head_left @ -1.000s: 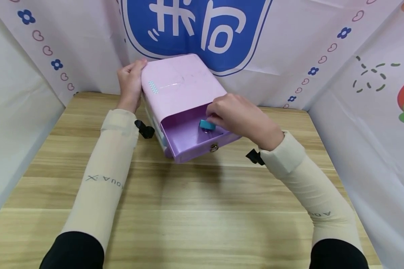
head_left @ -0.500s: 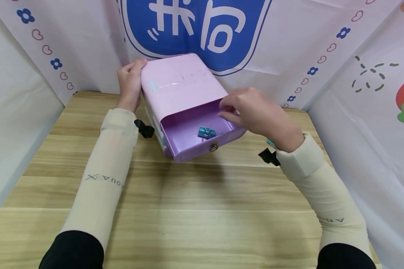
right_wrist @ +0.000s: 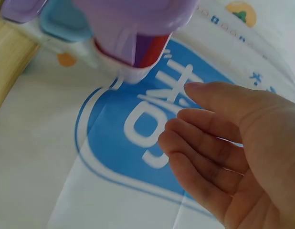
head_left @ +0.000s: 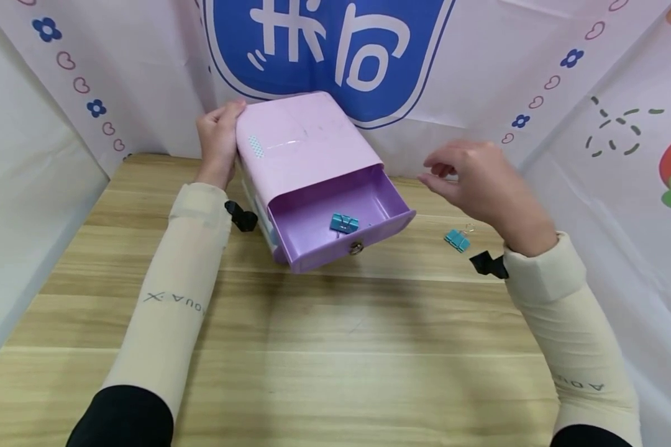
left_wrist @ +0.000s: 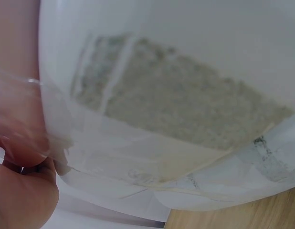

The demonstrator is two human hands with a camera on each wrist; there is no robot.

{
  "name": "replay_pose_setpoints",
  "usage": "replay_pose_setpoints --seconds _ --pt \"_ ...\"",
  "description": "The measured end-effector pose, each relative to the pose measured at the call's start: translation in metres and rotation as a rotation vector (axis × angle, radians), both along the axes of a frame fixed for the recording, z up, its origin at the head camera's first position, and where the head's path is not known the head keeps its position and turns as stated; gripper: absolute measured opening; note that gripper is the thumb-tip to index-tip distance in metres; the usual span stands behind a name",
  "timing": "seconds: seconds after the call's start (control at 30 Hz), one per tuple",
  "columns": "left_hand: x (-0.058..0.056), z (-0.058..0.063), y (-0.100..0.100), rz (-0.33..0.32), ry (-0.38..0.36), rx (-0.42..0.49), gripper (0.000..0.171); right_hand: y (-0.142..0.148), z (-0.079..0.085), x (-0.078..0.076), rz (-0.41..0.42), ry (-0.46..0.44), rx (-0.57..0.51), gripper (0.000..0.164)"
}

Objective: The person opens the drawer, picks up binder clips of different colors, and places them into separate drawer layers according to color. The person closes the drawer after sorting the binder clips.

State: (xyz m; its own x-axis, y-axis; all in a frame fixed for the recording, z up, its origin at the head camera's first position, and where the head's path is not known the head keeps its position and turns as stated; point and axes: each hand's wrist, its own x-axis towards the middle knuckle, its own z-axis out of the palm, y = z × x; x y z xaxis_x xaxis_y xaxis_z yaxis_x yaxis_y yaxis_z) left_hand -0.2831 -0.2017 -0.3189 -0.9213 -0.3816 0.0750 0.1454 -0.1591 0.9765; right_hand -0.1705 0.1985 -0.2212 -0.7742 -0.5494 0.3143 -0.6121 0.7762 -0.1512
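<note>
A pink drawer box (head_left: pixel 307 139) stands on the table near the back wall. Its purple top drawer (head_left: pixel 388 220) is pulled out toward me. Inside the drawer lies a teal binder clip (head_left: pixel 344 223). My left hand (head_left: pixel 218 139) grips the box at its back left corner; in the left wrist view the box's pale side (left_wrist: pixel 176 95) fills most of the picture beside the fingers. Off to the drawer's right, my right hand (head_left: pixel 478 186) hangs above the table with loosely bent fingers and nothing in it. Below that hand another teal binder clip (head_left: pixel 456 240) lies on the table.
The wooden table (head_left: pixel 313 360) spreads out in front of the box. A printed cloth wall (head_left: pixel 453 81) rises right behind it, with white side walls left and right. Lower purple and blue drawer fronts (right_wrist: pixel 66 21) show in the right wrist view.
My right hand has let go of the teal binder clip in the drawer and moved out to the right. The other clip has come into sight. My left hand keeps its grip.
</note>
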Motion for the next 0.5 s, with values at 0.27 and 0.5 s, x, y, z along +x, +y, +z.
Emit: replay_pose_setpoints --seconds 0.27,0.5 --pt "-0.001 -0.001 0.000 -0.004 0.012 0.000 0.037 0.027 -0.013 -0.007 -0.064 -0.036 -0.038 0.011" --pt "-0.001 -0.001 0.001 -0.001 0.026 0.000 0.037 0.049 -0.030 -0.020 -0.144 -0.114 -0.015 0.016"
